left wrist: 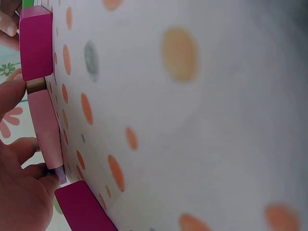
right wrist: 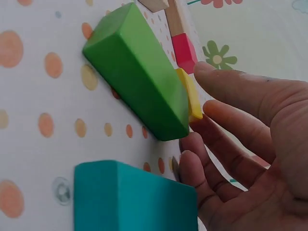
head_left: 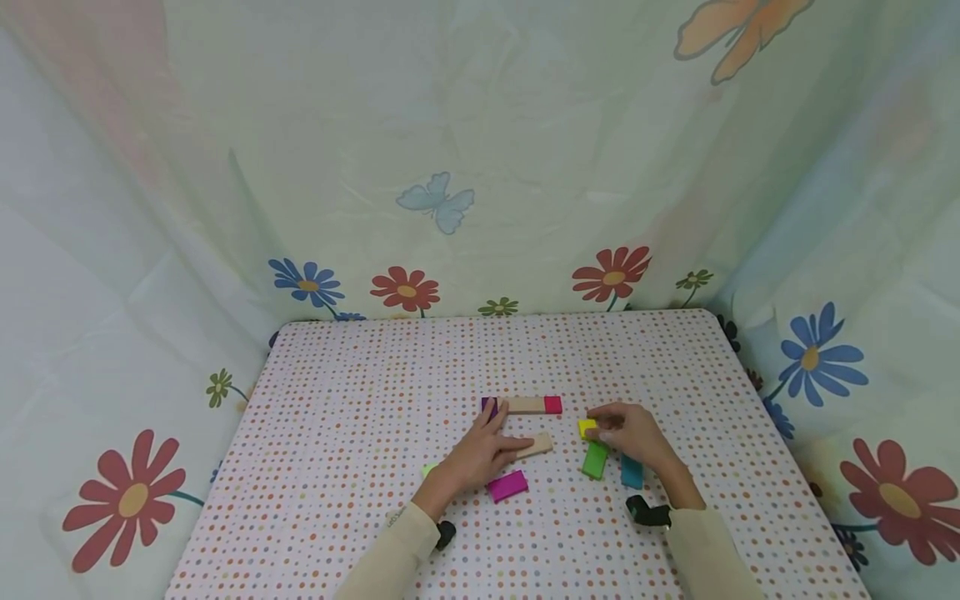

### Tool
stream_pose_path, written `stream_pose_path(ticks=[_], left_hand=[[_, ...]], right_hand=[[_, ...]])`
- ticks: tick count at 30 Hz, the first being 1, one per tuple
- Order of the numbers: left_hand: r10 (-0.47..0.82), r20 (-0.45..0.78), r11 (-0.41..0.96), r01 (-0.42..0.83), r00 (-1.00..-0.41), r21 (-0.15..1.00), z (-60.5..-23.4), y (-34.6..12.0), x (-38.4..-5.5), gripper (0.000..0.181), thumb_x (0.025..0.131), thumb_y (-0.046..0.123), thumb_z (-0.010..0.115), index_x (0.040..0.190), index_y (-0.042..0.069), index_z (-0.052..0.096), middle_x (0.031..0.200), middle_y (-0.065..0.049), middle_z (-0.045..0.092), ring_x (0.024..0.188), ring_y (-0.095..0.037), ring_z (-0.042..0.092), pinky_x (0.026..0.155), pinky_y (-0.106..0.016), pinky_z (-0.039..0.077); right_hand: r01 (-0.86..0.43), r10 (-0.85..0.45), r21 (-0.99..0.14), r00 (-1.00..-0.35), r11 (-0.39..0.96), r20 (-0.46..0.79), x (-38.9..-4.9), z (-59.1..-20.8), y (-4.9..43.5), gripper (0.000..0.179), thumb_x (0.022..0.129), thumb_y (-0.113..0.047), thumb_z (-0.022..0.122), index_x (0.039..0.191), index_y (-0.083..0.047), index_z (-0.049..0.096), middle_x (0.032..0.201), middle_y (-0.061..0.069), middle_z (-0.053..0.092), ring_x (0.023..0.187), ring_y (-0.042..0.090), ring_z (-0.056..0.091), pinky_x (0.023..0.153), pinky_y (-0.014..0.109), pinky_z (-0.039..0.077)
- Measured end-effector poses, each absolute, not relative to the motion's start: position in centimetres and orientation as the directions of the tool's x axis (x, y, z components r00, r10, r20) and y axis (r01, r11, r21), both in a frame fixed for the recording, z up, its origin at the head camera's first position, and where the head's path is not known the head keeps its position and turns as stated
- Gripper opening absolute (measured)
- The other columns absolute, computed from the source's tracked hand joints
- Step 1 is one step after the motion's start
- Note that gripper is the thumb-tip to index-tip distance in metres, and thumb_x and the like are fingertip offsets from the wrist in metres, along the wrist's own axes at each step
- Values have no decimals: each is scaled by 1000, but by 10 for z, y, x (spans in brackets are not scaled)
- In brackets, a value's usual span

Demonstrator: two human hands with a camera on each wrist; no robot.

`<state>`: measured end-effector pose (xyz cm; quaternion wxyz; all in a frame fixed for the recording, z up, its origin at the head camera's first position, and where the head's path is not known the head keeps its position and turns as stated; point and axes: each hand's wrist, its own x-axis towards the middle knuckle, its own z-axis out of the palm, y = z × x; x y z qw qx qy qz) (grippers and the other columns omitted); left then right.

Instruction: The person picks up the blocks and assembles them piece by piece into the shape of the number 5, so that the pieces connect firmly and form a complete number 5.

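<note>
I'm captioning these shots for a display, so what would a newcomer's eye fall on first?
Probably bright colour on the dotted table: in the head view, a yellow block at the right hand, a green block just below it, and a magenta block beside the left hand. After that, likely the large red flower on the cloth at lower left.

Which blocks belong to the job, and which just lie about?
Likely in use: yellow block at right hand; purple block at left hand; red block; far wooden block; near wooden block.
Perhaps idle: magenta blocks; pink block; green block; teal block; lime block.
</note>
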<state>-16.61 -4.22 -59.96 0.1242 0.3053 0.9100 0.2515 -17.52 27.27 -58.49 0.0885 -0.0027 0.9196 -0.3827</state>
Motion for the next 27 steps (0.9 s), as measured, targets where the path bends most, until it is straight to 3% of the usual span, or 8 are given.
stream_pose_path(ticks=[9, 27], left_hand=[[622, -60, 683, 504, -780, 529, -599, -41, -167, 38, 111, 27, 57, 147, 35, 64, 179, -16, 13, 167, -41, 6, 131, -58, 27], [621, -66, 687, 502, -781, 525, -600, -43, -167, 38, 110, 28, 57, 147, 36, 64, 179, -16, 13, 167, -41, 6, 131, -58, 28]], right_hand=[[70, -53, -710, -987, 700, -149, -169, -590, 271, 44, 87, -21, 88, 126, -3, 75, 115, 15, 74, 96, 22, 64, 80, 29, 53], [67, -22, -699, -993, 712, -117, -163, -593, 258, 44, 86, -13, 86, 127, 0, 74, 124, 21, 70, 105, 30, 64, 93, 50, 56]])
